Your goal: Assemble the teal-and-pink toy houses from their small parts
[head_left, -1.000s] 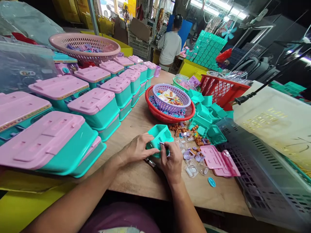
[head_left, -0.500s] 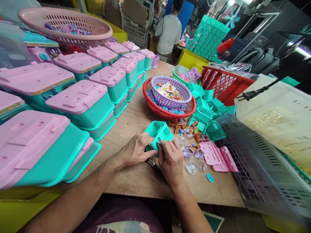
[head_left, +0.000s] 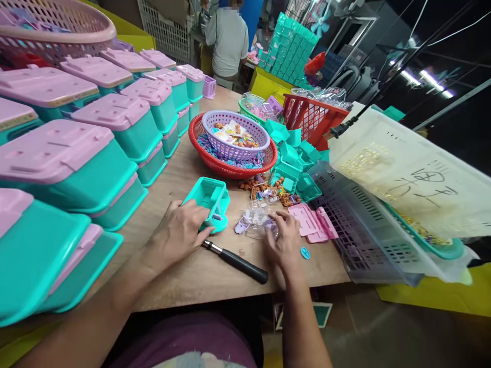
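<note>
left hand (head_left: 184,225) is gripping teal plastic box (head_left: 210,193); right hand (head_left: 286,237) is showing unclear grasp; perforated basket (head_left: 240,154) is containing pieces (head_left: 235,134).

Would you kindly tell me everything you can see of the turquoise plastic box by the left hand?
The glossy turquoise plastic box stands open-topped on the brown wooden table, with a rectangular compartment and, toward the right, a rounded ledge. A small lilac piece shows by that ledge. The left hand grips the box's left side.

A wooden table (head_left: 184,286) bears pink-lidded boxes (head_left: 115,110), a round red basket (head_left: 230,170), a turquoise container (head_left: 210,193) and a black-handled tool (head_left: 238,262).
</note>
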Motion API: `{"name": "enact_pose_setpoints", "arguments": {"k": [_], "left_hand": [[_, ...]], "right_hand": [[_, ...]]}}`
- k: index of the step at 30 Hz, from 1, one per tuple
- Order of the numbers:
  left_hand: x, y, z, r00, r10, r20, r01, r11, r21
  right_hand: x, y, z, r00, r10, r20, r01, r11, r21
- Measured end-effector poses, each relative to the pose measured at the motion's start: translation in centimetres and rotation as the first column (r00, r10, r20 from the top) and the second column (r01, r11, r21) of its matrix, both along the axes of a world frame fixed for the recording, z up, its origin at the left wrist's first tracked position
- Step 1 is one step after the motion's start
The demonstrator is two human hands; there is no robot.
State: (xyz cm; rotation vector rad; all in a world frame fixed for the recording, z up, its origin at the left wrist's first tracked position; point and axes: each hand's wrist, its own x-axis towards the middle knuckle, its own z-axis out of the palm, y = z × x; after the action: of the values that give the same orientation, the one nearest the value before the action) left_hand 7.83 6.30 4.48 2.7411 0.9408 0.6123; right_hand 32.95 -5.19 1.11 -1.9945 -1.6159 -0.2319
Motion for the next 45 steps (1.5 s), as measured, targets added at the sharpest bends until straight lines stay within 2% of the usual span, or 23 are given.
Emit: {"name": "enact_pose_setpoints", "arguments": {"k": [3, 5, 8, 10, 11, 12, 14, 15, 16, 17, 19, 21, 22, 23, 25, 27, 28, 30, 33, 35, 38, 41, 45], "left_hand": [[0.6, 0.0, 0.0, 0.999, 0.037, -0.012, -0.036, 0.998, 0.058], [0.9, 0.1, 0.0, 0.998, 0.059, 0.028, -0.061, 0.997, 0.057], [0.6, 0.3, 0.4, 0.978, 0.132, 0.159, -0.14, 0.989, 0.041], [0.1, 0.1, 0.9, 0.939, 0.204, 0.275, -0.229, 0.971, 0.062], [-0.1, 0.0, 1.1, 0.914, 0.237, 0.329, -0.277, 0.957, 0.079], [-0.2, -0.2, 1.4, 0.886, 0.266, 0.381, -0.324, 0.941, 0.098], [-0.3, -0.6, 1.9, 0.837, 0.302, 0.457, -0.394, 0.911, 0.12], [-0.3, -0.8, 2.2, 0.819, 0.308, 0.484, -0.416, 0.9, 0.13], [-0.3, -1.0, 2.3, 0.807, 0.309, 0.503, -0.43, 0.892, 0.142], [-0.3, -1.3, 2.5, 0.802, 0.298, 0.518, -0.431, 0.888, 0.158], [-0.4, -1.8, 2.6, 0.809, 0.256, 0.529, -0.4, 0.9, 0.175], [-0.7, -2.4, 2.6, 0.824, 0.227, 0.52, -0.349, 0.925, 0.15], [-0.9, -2.8, 2.6, 0.836, 0.22, 0.502, -0.319, 0.94, 0.119], [-1.1, -3.1, 2.5, 0.849, 0.212, 0.483, -0.287, 0.954, 0.086], [-1.4, -3.8, 2.2, 0.88, 0.194, 0.433, -0.22, 0.975, 0.011], [-1.4, -4.5, 1.8, 0.916, 0.166, 0.365, -0.158, 0.986, -0.052], [-1.3, -4.8, 1.5, 0.933, 0.151, 0.327, -0.135, 0.988, -0.072], [-1.0, -5.2, 1.1, 0.959, 0.117, 0.26, -0.099, 0.992, -0.081], [-0.4, -5.6, 0.6, 0.976, 0.071, 0.205, -0.059, 0.996, -0.067], [-0.2, -5.6, 0.5, 0.98, 0.06, 0.188, -0.047, 0.996, -0.073], [-0.4, -5.2, 0.4, 0.986, 0.038, 0.16, -0.022, 0.994, -0.103], [-0.8, -4.7, 0.3, 0.992, 0.02, 0.123, -0.006, 0.993, -0.117], [-1.0, -4.6, 0.2, 0.996, 0.011, 0.085, -0.001, 0.993, -0.115]], "right_hand": [[3.7, -0.8, -1.0, 0.998, -0.044, 0.05, 0.05, 0.992, -0.118], [4.7, -0.6, -0.6, 0.999, -0.03, 0.02, 0.03, 0.998, -0.05], [2.9, -0.5, 1.5, 0.988, 0.041, -0.152, -0.017, 0.987, 0.157], [-0.6, -1.0, 3.0, 0.914, 0.19, -0.357, -0.13, 0.974, 0.184], [-2.9, -1.3, 3.4, 0.832, 0.31, -0.461, -0.266, 0.951, 0.158], [-5.2, -1.7, 3.6, 0.732, 0.425, -0.533, -0.429, 0.895, 0.124], [-9.4, -1.9, 2.9, 0.58, 0.566, -0.586, -0.685, 0.728, 0.025], [-10.9, -1.6, 2.3, 0.555, 0.605, -0.571, -0.735, 0.678, 0.004], [-11.8, -1.1, 1.5, 0.559, 0.624, -0.546, -0.754, 0.657, -0.02], [-12.1, -0.3, 0.7, 0.585, 0.622, -0.52, -0.743, 0.668, -0.036], [-11.3, 1.3, -0.5, 0.67, 0.576, -0.467, -0.671, 0.739, -0.051], [-9.2, 2.6, -0.6, 0.752, 0.5, -0.429, -0.573, 0.818, -0.052], [-8.0, 2.9, -0.4, 0.771, 0.472, -0.427, -0.547, 0.834, -0.066], [-6.9, 3.1, 0.0, 0.767, 0.463, -0.444, -0.554, 0.827, -0.096], [-5.0, 2.9, 0.9, 0.719, 0.485, -0.498, -0.638, 0.744, -0.197], [-3.6, 2.2, 1.6, 0.725, 0.499, -0.475, -0.669, 0.674, -0.314], [-3.2, 1.8, 1.8, 0.759, 0.488, -0.431, -0.641, 0.674, -0.366], [-2.6, 1.0, 2.0, 0.856, 0.411, -0.313, -0.513, 0.748, -0.422], [-2.9, -0.1, 1.8, 0.959, 0.222, -0.178, -0.273, 0.896, -0.351], [-3.7, -1.0, 1.7, 0.973, 0.172, -0.155, -0.208, 0.943, -0.261], [-5.2, -2.1, 1.3, 0.946, 0.246, -0.212, -0.295, 0.924, -0.243], [-5.3, -2.5, 0.7, 0.908, 0.275, -0.317, -0.356, 0.905, -0.233], [-3.2, -2.5, -0.4, 0.933, 0.212, -0.292, -0.252, 0.962, -0.109]]}}
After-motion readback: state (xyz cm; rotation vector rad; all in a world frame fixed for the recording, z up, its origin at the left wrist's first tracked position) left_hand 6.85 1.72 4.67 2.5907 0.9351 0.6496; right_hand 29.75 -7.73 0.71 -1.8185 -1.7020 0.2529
